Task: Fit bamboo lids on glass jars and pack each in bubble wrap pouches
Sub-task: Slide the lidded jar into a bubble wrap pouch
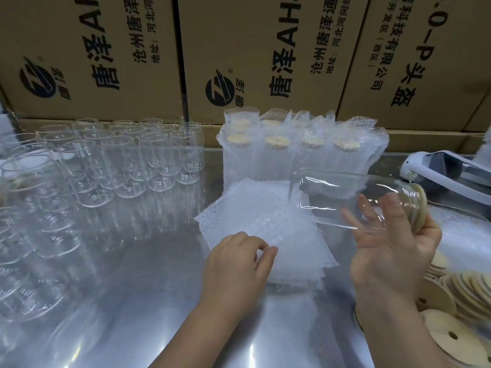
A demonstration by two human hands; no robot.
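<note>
My right hand holds a clear glass jar on its side, base pointing left, with a bamboo lid fitted on its mouth by my palm. Below and to the left, my left hand pinches the near edge of the top bubble wrap pouch on a flat stack lying on the metal table. Several jars with lids stand upright inside pouches behind the stack.
Many bare glass jars crowd the left of the steel table. Loose bamboo lids are piled at the right edge. A white device lies at far right. Cardboard boxes wall off the back.
</note>
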